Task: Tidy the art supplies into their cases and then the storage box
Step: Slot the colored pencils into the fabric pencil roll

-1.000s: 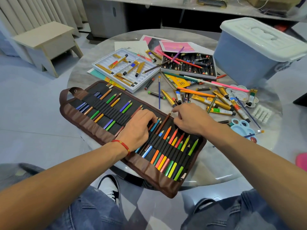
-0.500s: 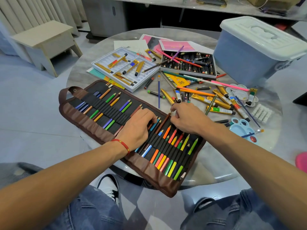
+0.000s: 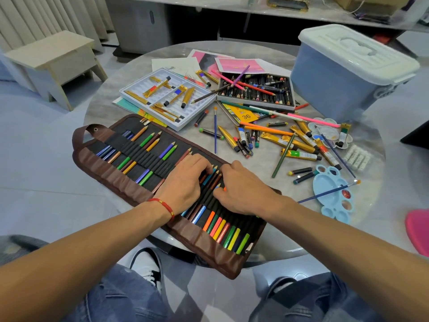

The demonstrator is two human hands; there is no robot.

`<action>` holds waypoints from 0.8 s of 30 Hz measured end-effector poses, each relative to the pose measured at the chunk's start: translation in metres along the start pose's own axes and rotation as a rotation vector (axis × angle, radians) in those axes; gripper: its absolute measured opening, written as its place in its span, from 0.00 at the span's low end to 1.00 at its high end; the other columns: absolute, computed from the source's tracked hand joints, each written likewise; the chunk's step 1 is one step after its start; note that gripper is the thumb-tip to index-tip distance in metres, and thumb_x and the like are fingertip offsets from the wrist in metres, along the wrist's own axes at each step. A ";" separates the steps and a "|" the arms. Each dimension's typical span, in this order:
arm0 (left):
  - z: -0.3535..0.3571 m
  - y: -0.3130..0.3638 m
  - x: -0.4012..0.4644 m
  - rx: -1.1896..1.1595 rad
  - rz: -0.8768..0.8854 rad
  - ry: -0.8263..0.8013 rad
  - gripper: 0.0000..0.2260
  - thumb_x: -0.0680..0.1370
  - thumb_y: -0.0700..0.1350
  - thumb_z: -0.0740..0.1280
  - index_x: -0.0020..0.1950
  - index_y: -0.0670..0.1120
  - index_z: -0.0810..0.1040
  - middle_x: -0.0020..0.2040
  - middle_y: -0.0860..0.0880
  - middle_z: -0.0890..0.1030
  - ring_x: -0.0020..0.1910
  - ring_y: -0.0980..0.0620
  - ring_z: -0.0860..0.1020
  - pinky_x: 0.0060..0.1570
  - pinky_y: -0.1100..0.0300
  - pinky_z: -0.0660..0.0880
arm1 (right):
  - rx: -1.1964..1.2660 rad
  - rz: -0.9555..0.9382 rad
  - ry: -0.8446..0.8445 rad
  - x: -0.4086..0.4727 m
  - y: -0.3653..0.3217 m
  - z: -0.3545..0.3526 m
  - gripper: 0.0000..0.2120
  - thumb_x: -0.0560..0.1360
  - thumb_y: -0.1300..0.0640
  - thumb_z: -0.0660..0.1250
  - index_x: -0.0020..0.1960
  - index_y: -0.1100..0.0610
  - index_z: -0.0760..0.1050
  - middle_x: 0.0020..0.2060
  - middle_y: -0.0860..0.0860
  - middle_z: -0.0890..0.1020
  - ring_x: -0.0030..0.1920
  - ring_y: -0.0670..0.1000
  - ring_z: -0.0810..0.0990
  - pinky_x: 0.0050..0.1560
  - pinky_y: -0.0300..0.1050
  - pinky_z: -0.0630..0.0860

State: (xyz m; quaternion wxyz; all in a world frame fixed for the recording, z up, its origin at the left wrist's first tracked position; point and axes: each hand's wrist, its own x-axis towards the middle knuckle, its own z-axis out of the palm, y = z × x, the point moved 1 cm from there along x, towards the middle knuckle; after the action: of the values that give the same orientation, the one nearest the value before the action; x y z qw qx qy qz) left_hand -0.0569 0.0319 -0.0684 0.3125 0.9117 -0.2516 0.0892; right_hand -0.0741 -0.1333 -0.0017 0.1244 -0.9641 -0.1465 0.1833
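A brown pencil roll case (image 3: pixel 109 169) lies open across the near side of the round table, its elastic loops holding several coloured pencils. My left hand (image 3: pixel 185 182) rests on the middle of the roll, fingertips curled at the elastic band. My right hand (image 3: pixel 241 191) lies just to its right, fingers closed over a brown pencil (image 3: pixel 217 178) that sits in a slot between the two hands. A blue storage box (image 3: pixel 343 80) with a white lid stands shut at the far right. Behind the roll are a white paint tray (image 3: pixel 185 125) and a box of oil pastels (image 3: pixel 255 103).
Loose gold paint tubes (image 3: pixel 299 155), pastels, pencils and a blue brush (image 3: pixel 215 133) are scattered over the table's middle and right. A blue palette (image 3: pixel 332 194) and a white flower palette (image 3: pixel 327 133) lie at the right edge. A wooden stool (image 3: pixel 53 59) stands on the floor to the left.
My right hand has moved down and left onto the roll, and the brown pencil has slid deeper into its slot. The left hand has barely shifted.
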 end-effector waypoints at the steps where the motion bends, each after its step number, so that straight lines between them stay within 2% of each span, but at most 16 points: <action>1: 0.000 0.000 0.000 0.004 -0.006 0.002 0.13 0.71 0.31 0.61 0.51 0.44 0.75 0.48 0.48 0.75 0.48 0.49 0.71 0.49 0.51 0.73 | 0.011 0.004 -0.011 0.000 0.000 -0.001 0.20 0.80 0.48 0.61 0.68 0.58 0.68 0.60 0.56 0.70 0.55 0.57 0.74 0.48 0.47 0.68; 3: 0.000 0.000 0.000 0.015 -0.016 0.000 0.14 0.71 0.29 0.64 0.51 0.45 0.75 0.48 0.48 0.75 0.47 0.49 0.71 0.49 0.51 0.73 | 0.012 0.002 0.004 0.002 0.009 -0.008 0.21 0.80 0.48 0.61 0.69 0.56 0.68 0.60 0.55 0.71 0.55 0.57 0.76 0.49 0.50 0.72; 6: 0.000 0.002 0.000 0.019 -0.012 0.007 0.15 0.71 0.28 0.62 0.51 0.45 0.75 0.48 0.49 0.76 0.48 0.49 0.72 0.50 0.51 0.73 | -0.100 0.095 0.177 0.012 0.044 -0.034 0.18 0.79 0.51 0.62 0.67 0.55 0.69 0.60 0.55 0.77 0.57 0.60 0.78 0.52 0.54 0.77; 8: -0.001 0.005 0.000 0.029 -0.026 0.004 0.10 0.76 0.33 0.63 0.53 0.46 0.75 0.49 0.51 0.75 0.49 0.52 0.71 0.52 0.54 0.73 | -0.185 0.243 0.266 0.017 0.078 -0.051 0.15 0.79 0.52 0.61 0.64 0.56 0.69 0.55 0.57 0.81 0.52 0.61 0.80 0.48 0.54 0.77; 10: -0.003 0.008 -0.002 0.059 -0.015 -0.007 0.06 0.78 0.42 0.65 0.55 0.48 0.74 0.50 0.52 0.74 0.50 0.53 0.71 0.52 0.56 0.72 | -0.232 0.369 0.256 0.019 0.105 -0.055 0.18 0.80 0.51 0.61 0.67 0.59 0.65 0.51 0.59 0.81 0.46 0.61 0.78 0.42 0.52 0.73; 13: -0.004 0.010 -0.002 0.114 -0.007 -0.051 0.10 0.78 0.49 0.63 0.57 0.49 0.73 0.51 0.52 0.73 0.50 0.52 0.71 0.53 0.53 0.72 | -0.167 0.430 0.196 0.026 0.123 -0.039 0.24 0.80 0.51 0.60 0.72 0.60 0.59 0.52 0.60 0.81 0.45 0.61 0.78 0.40 0.52 0.72; 17: -0.006 0.012 -0.005 0.184 0.009 -0.138 0.17 0.76 0.55 0.60 0.63 0.51 0.73 0.57 0.50 0.72 0.54 0.51 0.71 0.55 0.51 0.72 | 0.181 0.459 0.309 0.032 0.123 -0.041 0.22 0.78 0.60 0.62 0.70 0.56 0.60 0.46 0.57 0.80 0.43 0.58 0.80 0.38 0.51 0.75; 19: -0.007 0.013 -0.005 0.187 0.023 -0.157 0.18 0.76 0.57 0.60 0.64 0.54 0.73 0.58 0.50 0.71 0.54 0.51 0.70 0.55 0.50 0.71 | 0.463 0.406 0.411 0.025 0.113 -0.053 0.27 0.78 0.64 0.64 0.72 0.52 0.57 0.43 0.57 0.80 0.38 0.55 0.80 0.35 0.52 0.77; 20: -0.008 0.013 -0.005 0.187 0.025 -0.165 0.19 0.75 0.57 0.61 0.65 0.55 0.73 0.58 0.51 0.70 0.54 0.52 0.69 0.55 0.50 0.70 | 0.637 0.349 0.421 0.019 0.103 -0.057 0.32 0.78 0.66 0.65 0.74 0.48 0.54 0.43 0.59 0.82 0.36 0.55 0.82 0.34 0.52 0.78; 22: -0.008 0.013 -0.003 0.199 0.031 -0.181 0.19 0.75 0.58 0.62 0.65 0.57 0.73 0.57 0.52 0.69 0.54 0.52 0.69 0.55 0.49 0.69 | 0.972 0.217 0.341 0.006 0.078 -0.060 0.44 0.78 0.69 0.67 0.79 0.42 0.44 0.43 0.61 0.85 0.35 0.55 0.83 0.34 0.47 0.79; 24: -0.007 0.013 -0.003 0.217 0.044 -0.188 0.19 0.75 0.58 0.62 0.65 0.58 0.72 0.57 0.51 0.69 0.54 0.51 0.68 0.54 0.49 0.69 | 1.142 0.134 0.219 0.001 0.057 -0.049 0.50 0.78 0.70 0.67 0.80 0.41 0.38 0.43 0.63 0.85 0.35 0.57 0.84 0.37 0.47 0.81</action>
State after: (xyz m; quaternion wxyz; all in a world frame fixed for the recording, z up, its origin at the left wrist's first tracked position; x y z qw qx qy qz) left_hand -0.0663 0.0290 -0.0570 0.1849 0.9387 -0.2886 0.0371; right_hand -0.0401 -0.1945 0.0257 0.6269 -0.7647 0.0503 0.1400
